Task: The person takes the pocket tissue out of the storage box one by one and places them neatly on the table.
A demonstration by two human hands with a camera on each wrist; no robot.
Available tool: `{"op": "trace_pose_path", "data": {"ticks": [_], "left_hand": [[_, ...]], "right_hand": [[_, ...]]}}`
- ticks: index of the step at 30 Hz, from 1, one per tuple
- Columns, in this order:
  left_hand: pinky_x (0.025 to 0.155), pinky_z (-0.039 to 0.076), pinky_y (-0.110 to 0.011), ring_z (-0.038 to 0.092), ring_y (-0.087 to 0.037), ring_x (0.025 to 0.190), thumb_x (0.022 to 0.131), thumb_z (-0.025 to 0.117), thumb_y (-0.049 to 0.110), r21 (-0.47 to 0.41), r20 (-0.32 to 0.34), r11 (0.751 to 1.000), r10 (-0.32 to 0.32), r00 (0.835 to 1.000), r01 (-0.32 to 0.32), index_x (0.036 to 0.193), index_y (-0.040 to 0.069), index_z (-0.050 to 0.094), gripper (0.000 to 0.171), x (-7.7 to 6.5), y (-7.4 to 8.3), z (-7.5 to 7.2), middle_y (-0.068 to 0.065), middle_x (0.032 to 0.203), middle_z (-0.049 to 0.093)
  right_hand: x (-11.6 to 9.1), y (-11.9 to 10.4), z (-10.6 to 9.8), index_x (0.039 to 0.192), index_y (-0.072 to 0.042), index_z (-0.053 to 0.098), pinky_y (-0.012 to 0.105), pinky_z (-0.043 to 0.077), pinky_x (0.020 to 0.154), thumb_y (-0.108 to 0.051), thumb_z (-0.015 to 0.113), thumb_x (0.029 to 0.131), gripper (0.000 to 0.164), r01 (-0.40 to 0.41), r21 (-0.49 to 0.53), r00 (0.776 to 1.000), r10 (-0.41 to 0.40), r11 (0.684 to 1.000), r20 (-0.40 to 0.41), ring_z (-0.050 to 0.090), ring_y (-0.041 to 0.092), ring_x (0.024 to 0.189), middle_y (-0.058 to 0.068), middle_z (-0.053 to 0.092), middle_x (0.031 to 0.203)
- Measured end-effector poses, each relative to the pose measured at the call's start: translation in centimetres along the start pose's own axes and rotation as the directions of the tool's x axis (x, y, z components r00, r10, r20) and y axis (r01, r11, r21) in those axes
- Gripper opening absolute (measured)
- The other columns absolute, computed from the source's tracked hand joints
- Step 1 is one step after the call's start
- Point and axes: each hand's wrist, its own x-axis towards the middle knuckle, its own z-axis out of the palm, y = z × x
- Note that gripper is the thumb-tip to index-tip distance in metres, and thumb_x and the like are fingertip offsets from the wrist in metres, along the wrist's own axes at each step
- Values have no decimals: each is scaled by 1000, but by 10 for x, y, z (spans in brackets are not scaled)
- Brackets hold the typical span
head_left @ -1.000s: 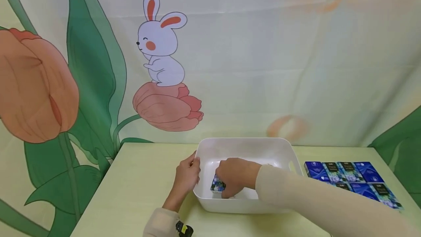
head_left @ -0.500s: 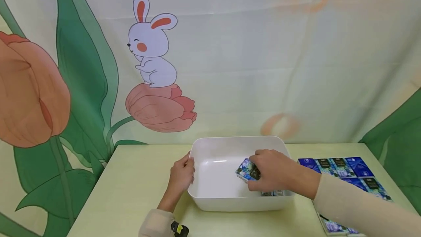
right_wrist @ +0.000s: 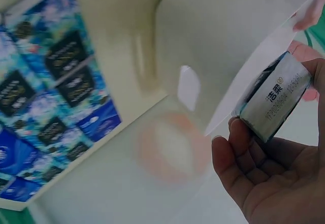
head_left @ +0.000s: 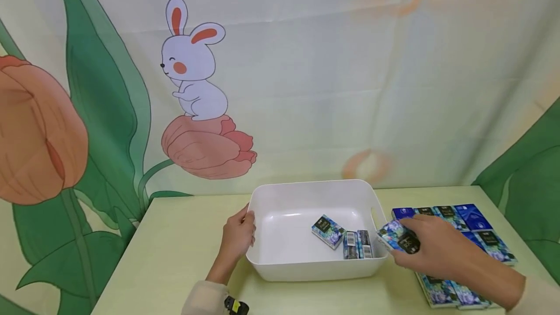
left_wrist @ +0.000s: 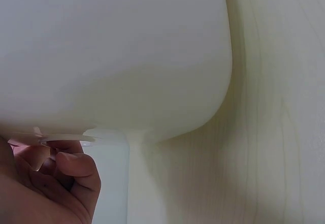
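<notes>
A white plastic bin (head_left: 302, 271) stands on the table. My left hand (head_left: 238, 237) grips its left rim; in the left wrist view the curled fingers of that hand (left_wrist: 58, 183) are at the handle opening. My right hand (head_left: 442, 247) holds a pocket tissue pack (head_left: 395, 237) just by the bin's right rim. In the right wrist view this tissue pack (right_wrist: 277, 99) shows its silvery printed end, pinched by the hand (right_wrist: 279, 178). Inside the bin, one tissue pack (head_left: 328, 231) lies flat and turned, beside two packs (head_left: 358, 244) showing barcoded ends.
Rows of blue and flower-printed tissue packs (head_left: 492, 244) lie on the table (head_left: 175, 266) right of the bin, partly hidden by my right arm. A printed cloth (head_left: 306, 111) with a rabbit and tulips hangs behind.
My right hand, holding the tissue pack, has moved right from the bin's left part to beyond its right rim. Packs inside are uncovered. The left hand keeps its grip; the view has shifted slightly.
</notes>
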Motion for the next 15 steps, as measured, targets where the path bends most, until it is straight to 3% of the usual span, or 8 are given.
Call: {"op": "trace_pose_path", "data": {"ticks": [9, 15], "left_hand": [[46, 45, -27, 47, -12, 46, 106, 48, 20, 11, 18, 1000, 1, 1000, -1, 145, 4, 55, 43, -2, -2, 1, -5, 64, 52], [47, 45, -27, 47, -12, 47, 106, 48, 20, -3, 16, 1000, -8, 1000, 8, 145, 5, 54, 43, 0, -2, 1, -3, 63, 51]], "right_hand": [[-47, 65, 16, 123, 10, 64, 59, 53, 73, -57, 77, 81, 81, -202, -49, 978, 198, 978, -70, 63, 48, 94, 27, 66, 108], [-74, 126, 33, 126, 21, 54, 61, 49, 72, -53, 72, 87, 85, -355, -27, 934, 356, 934, 22, 60, 45, 81, 31, 59, 98]]}}
